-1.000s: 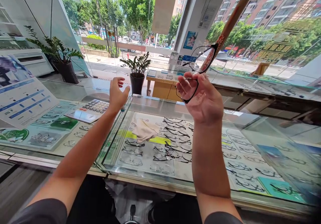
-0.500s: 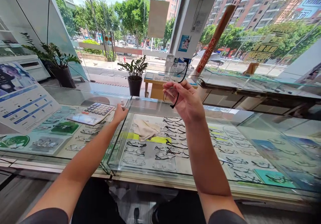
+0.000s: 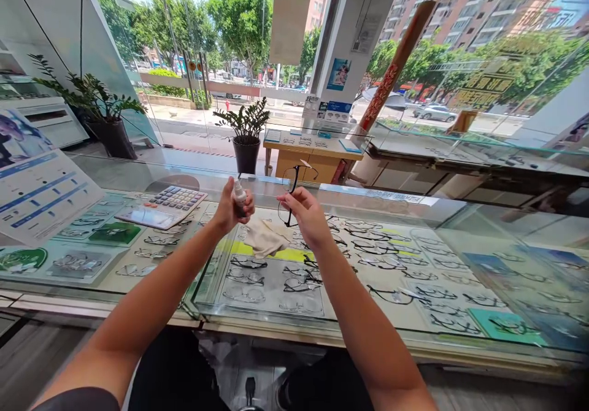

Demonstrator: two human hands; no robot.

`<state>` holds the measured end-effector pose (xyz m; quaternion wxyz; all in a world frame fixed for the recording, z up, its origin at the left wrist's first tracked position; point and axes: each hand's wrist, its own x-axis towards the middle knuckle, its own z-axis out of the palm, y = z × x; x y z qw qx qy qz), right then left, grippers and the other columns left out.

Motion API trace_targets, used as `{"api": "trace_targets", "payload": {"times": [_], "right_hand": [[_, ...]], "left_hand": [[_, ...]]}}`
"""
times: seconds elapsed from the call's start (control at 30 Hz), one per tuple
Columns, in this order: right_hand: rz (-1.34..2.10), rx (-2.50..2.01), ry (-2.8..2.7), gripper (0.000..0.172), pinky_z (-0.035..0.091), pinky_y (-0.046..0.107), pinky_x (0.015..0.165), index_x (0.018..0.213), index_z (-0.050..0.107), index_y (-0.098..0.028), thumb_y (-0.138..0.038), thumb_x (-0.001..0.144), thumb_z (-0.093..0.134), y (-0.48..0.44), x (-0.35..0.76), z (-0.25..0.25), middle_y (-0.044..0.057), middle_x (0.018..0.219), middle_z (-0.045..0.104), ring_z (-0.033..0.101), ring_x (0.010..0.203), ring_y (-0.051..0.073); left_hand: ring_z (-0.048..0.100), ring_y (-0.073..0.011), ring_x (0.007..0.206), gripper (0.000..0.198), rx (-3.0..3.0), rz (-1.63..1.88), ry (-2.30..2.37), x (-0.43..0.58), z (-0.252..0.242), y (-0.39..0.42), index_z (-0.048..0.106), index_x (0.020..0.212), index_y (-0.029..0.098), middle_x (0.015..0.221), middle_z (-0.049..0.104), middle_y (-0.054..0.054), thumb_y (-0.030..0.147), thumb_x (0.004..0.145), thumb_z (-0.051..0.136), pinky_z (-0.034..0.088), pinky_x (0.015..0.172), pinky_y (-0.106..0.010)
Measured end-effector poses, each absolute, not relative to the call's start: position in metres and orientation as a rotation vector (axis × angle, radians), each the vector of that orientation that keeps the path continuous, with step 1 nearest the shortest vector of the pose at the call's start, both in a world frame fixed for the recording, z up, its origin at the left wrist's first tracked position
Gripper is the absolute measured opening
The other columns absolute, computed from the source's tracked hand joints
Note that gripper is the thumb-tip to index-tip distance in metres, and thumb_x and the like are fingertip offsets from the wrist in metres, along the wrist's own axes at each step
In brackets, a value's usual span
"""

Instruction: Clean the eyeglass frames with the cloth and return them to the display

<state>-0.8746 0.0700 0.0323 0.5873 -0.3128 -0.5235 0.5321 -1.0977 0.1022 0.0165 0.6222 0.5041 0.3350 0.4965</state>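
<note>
My left hand (image 3: pixel 233 205) is closed around a small clear spray bottle (image 3: pixel 239 195), held upright over the glass counter with its nozzle at the top. Just to the right, my right hand (image 3: pixel 304 210) pinches a pair of dark-framed eyeglasses (image 3: pixel 293 181) by the frame. The eyeglasses are turned on end, one lens above the fingers and the other below. A gap separates the bottle from the eyeglasses. Below and between the hands, a crumpled beige cloth (image 3: pixel 265 238) lies on the counter.
The glass display counter (image 3: pixel 350 331) holds rows of eyeglasses. A calculator (image 3: pixel 177 197) lies on it at left, near a printed display card (image 3: pixel 50 184). Behind stand a potted plant (image 3: pixel 245 144), another potted plant (image 3: pixel 113 132) and a small wooden table (image 3: pixel 317 162).
The right hand has lowered the eyeglasses and moved left. My left hand has moved slightly right with the spray bottle, now upright, so the two hands are closer together.
</note>
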Motion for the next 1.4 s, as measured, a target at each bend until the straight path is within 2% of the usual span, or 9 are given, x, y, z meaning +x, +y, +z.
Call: {"api": "trace_targets", "payload": {"times": [0.1,0.23,0.37,0.57,0.9,1.1,1.27,1.33,1.4], "right_hand": [[1.307,-0.741,-1.234,0.041,0.051,0.039,0.112,0.084,0.067,-0.026,-0.056,0.078,0.093,0.07,-0.881,0.023,0.001,0.097,0.08,0.07,0.105,0.02],[1.356,-0.767,-1.245,0.033,0.048,0.04,0.113,0.084,0.068,-0.025,-0.051,0.081,0.089,0.072,-0.887,0.013,0.001,0.098,0.08,0.069,0.107,0.021],[1.407,-0.772,-1.279,0.034,0.048,0.041,0.111,0.084,0.069,-0.025,-0.051,0.078,0.09,0.074,-0.893,0.006,0.0,0.096,0.079,0.07,0.108,0.022],[1.458,-0.712,-1.316,0.033,0.049,0.04,0.11,0.085,0.07,-0.025,-0.051,0.082,0.089,0.07,-0.898,0.003,0.0,0.096,0.078,0.069,0.106,0.021],[1.524,-0.627,-1.123,0.04,0.052,0.038,0.109,0.082,0.07,-0.026,-0.052,0.074,0.098,0.075,-0.893,0.006,0.0,0.098,0.081,0.071,0.104,0.019],[1.543,-0.584,-1.028,0.037,0.057,0.033,0.101,0.083,0.071,-0.025,-0.047,0.073,0.099,0.078,-0.891,0.008,0.0,0.098,0.081,0.072,0.101,0.017],[1.536,-0.571,-1.025,0.034,0.059,0.032,0.095,0.086,0.07,-0.026,-0.045,0.079,0.097,0.079,-0.887,0.01,-0.001,0.1,0.082,0.072,0.102,0.018],[1.533,-0.561,-1.014,0.032,0.059,0.031,0.094,0.086,0.07,-0.025,-0.043,0.079,0.096,0.08,-0.886,0.011,-0.001,0.1,0.082,0.072,0.101,0.017],[1.529,-0.546,-0.997,0.032,0.058,0.03,0.094,0.086,0.07,-0.025,-0.042,0.077,0.097,0.081,-0.885,0.011,0.0,0.099,0.081,0.072,0.1,0.017]], "left_hand": [[0.031,-0.0124,0.049,0.088,1.134,1.023,0.671,-1.096,0.021,0.095,0.041,0.06,0.025,0.054,0.029,0.004,0.111,0.071,0.049,0.019,0.04,-0.024],[0.03,-0.011,0.046,0.083,1.204,1.018,0.724,-1.097,0.015,0.098,0.046,0.057,0.023,0.052,0.032,0.003,0.104,0.071,0.057,0.018,0.041,-0.023],[0.031,-0.0089,0.046,0.079,1.344,1.058,0.871,-1.094,0.005,0.101,0.05,0.057,0.021,0.053,0.039,0.001,0.097,0.075,0.059,0.019,0.044,-0.022],[0.034,-0.0104,0.049,0.071,1.41,0.973,0.947,-1.094,-0.001,0.102,0.049,0.061,0.022,0.056,0.042,0.001,0.089,0.082,0.054,0.022,0.047,-0.024],[0.036,-0.0112,0.051,0.072,1.504,0.894,0.888,-1.098,0.0,0.103,0.049,0.063,0.022,0.059,0.044,0.0,0.091,0.085,0.049,0.023,0.048,-0.025],[0.038,-0.0114,0.052,0.068,1.732,0.717,0.91,-1.095,0.002,0.097,0.052,0.061,0.02,0.057,0.047,-0.001,0.081,0.091,0.052,0.029,0.048,-0.025],[0.054,-0.0166,0.069,0.071,1.561,1.064,0.927,-1.105,0.001,0.111,0.06,0.079,0.02,0.077,0.057,-0.003,0.091,0.085,0.058,0.053,0.062,-0.029],[0.056,-0.0185,0.077,0.062,1.516,1.313,1.045,-1.116,-0.004,0.124,0.061,0.083,0.02,0.084,0.059,-0.004,0.082,0.086,0.062,0.057,0.072,-0.033],[0.055,-0.0195,0.08,0.044,1.5,1.547,1.245,-1.13,-0.012,0.14,0.06,0.087,0.021,0.086,0.06,-0.004,0.065,0.089,0.064,0.056,0.081,-0.036]]}}
